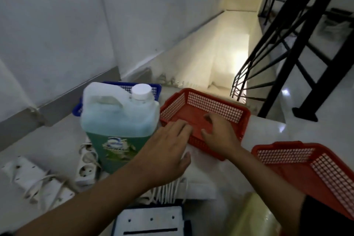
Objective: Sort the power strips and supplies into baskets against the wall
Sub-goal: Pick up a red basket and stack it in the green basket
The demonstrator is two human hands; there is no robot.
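Over the floor's far edge by the stairwell, your right hand grips the near rim of a red basket, fingers curled on it. Your left hand hovers flat, fingers released, beside the jug. Power strips lie on the white floor near the wall.

red mesh basket, blue basket, white strips

One head-worn view looks steeply down and forward, close over the red basket by the wall.
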